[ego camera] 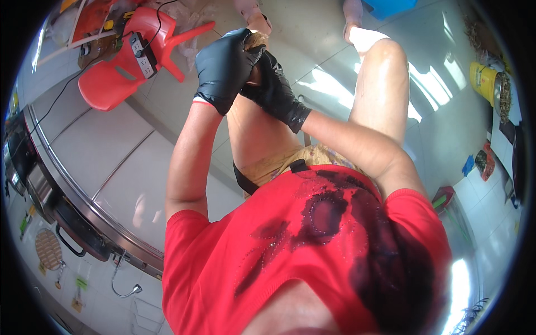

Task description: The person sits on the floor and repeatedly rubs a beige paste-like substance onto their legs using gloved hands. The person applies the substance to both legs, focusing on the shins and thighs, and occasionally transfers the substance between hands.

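My left hand, in a black glove with a white and red edge showing at the wrist, is curled at the top centre. A small tan, crinkled thing pokes out at its fingertips; most of it is hidden, so its kind is unclear. My right hand, gloved in shiny wet-looking black, presses against the left one from the right and below. Its fingers are partly covered, and what it grips cannot be made out. Both hands are together over my bent left leg.
A red plastic chair at upper left carries a white power strip with a black cord. Left stands a counter with a dark pan and a faucet. A blue plastic object and yellow container are at right.
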A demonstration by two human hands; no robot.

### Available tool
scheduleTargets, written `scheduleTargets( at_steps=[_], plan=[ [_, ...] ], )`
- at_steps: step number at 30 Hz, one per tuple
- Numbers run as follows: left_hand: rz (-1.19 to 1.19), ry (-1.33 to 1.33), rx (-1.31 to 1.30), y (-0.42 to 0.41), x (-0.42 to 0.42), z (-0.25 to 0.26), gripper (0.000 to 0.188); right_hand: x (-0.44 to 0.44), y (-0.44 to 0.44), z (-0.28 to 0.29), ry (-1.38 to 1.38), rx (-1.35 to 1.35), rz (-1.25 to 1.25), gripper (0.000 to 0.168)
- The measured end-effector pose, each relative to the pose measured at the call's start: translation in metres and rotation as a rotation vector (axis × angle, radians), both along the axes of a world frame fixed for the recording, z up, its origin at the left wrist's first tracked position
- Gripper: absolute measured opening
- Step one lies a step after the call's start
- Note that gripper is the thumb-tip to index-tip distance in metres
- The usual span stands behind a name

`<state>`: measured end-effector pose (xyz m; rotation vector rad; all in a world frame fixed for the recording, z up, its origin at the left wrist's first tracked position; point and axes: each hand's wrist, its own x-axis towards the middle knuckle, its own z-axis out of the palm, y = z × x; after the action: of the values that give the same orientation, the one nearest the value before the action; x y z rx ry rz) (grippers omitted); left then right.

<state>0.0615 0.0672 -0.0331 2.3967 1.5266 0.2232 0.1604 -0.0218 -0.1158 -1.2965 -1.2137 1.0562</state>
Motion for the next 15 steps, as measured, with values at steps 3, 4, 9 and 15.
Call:
scheduleTargets(
  at_steps=[3,4,9,15],
  plan=[
    [-0.038,0.156,-0.02,0.01,0.002,0.0,0.03,0.0,0.005,0.012,0.039,-0.031,0.003,0.071],
    [-0.04,0.144,-0.012,0.013,0.0,-0.004,0.032,-0.001,0.005,0.016,0.064,-0.047,0.008,0.071],
    [-0.078,0.213,-0.095,0.024,0.003,-0.002,0.033,-0.01,-0.019,0.012,-0.171,-0.128,0.037,0.089],
    [-0.057,0.074,-0.209,0.025,-0.009,0.009,0.026,-0.011,-0.053,0.014,-0.302,-0.1,0.066,0.103]
  ],
)
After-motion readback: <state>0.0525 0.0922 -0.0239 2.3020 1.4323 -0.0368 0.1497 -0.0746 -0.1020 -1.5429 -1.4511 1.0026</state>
